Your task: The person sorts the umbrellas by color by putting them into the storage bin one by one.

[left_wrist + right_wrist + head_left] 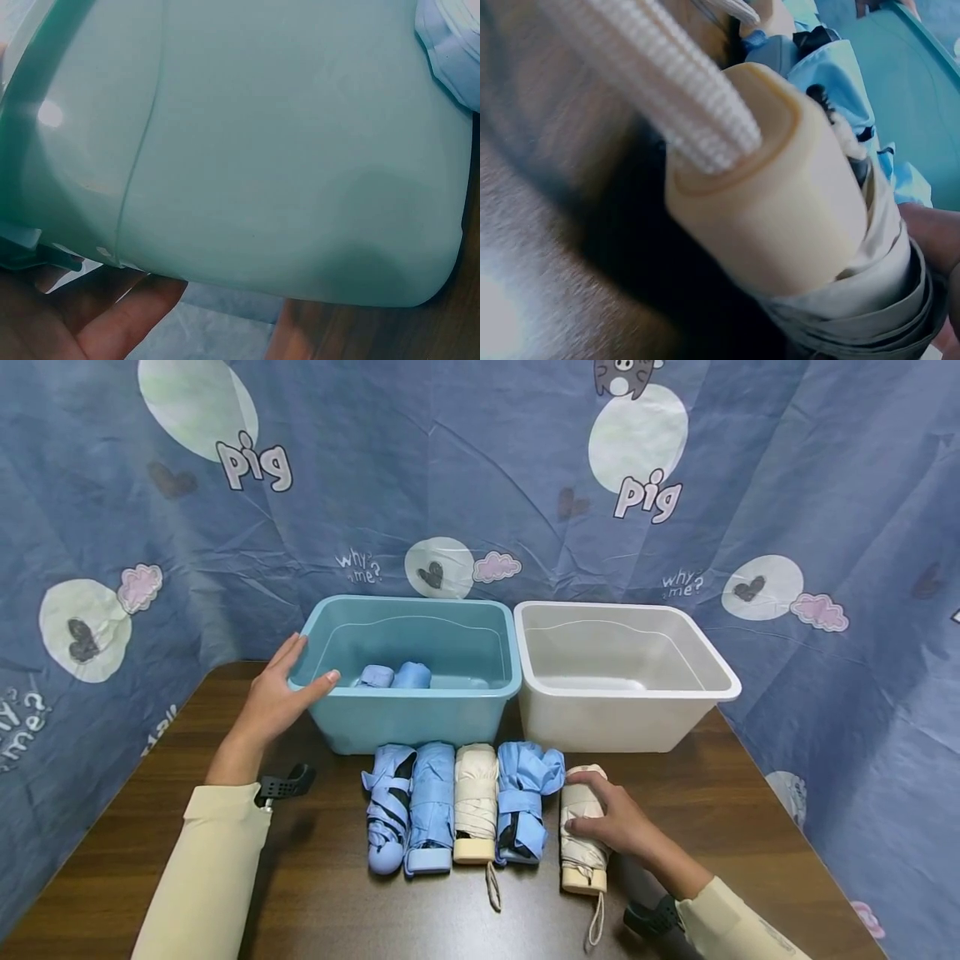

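Note:
At the near left corner of the teal bin, my left hand rests on the rim, its fingers along the outer side and its thumb at the front edge. My right hand grips a folded cream umbrella at the right end of a row, fingers on one side and thumb on the other. Its cream handle and cord loop point toward me. Left of it lie a blue umbrella, another cream umbrella, a second blue one and a periwinkle one.
Inside the teal bin are two rolled blue bundles, one periwinkle and one blue. A white bin stands right beside it. Both stand at the back of the brown wooden table, before a printed blue cloth.

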`<state>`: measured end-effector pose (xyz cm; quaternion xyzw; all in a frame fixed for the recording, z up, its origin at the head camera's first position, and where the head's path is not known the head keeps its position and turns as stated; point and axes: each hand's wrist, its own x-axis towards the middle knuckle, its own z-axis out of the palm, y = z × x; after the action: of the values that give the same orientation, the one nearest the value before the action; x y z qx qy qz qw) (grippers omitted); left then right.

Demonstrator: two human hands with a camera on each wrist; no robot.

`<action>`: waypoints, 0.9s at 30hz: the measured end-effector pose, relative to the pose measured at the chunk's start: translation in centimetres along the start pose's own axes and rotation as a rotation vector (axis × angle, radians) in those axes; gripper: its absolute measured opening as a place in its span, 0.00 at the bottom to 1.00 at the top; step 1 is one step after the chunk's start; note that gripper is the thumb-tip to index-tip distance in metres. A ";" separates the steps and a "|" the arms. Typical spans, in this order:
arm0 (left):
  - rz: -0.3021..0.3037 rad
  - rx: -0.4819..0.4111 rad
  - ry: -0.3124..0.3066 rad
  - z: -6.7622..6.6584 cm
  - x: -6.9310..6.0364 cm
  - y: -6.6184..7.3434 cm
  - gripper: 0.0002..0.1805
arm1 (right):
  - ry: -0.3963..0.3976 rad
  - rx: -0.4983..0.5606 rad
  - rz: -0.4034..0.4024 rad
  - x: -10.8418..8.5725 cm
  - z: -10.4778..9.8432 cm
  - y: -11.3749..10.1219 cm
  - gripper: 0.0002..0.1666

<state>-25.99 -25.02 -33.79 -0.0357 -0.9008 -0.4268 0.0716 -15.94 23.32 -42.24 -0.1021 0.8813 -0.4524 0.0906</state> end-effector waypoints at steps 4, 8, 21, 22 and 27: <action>-0.002 0.005 0.001 -0.2 0.1 0.0 0.50 | 0.008 0.078 0.022 -0.2 -0.4 0.4 0.35; -0.004 0.007 0.002 -0.2 0.1 0.1 0.50 | 0.034 0.120 0.041 -0.5 -0.7 0.7 0.34; 0.023 0.013 0.006 -0.3 0.2 0.2 0.50 | 0.099 0.321 0.037 -2.0 -3.5 -1.1 0.37; 0.021 0.015 0.005 -0.2 0.2 0.2 0.50 | 0.102 0.320 0.033 -2.1 -3.8 -1.4 0.37; 0.017 0.011 0.005 -0.1 0.0 0.1 0.50 | 0.114 0.302 0.044 -2.3 -5.3 -3.0 0.38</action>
<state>-25.92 -25.04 -33.65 -0.0417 -0.9026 -0.4213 0.0776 -14.76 26.37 -36.60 -0.0422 0.8090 -0.5827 0.0645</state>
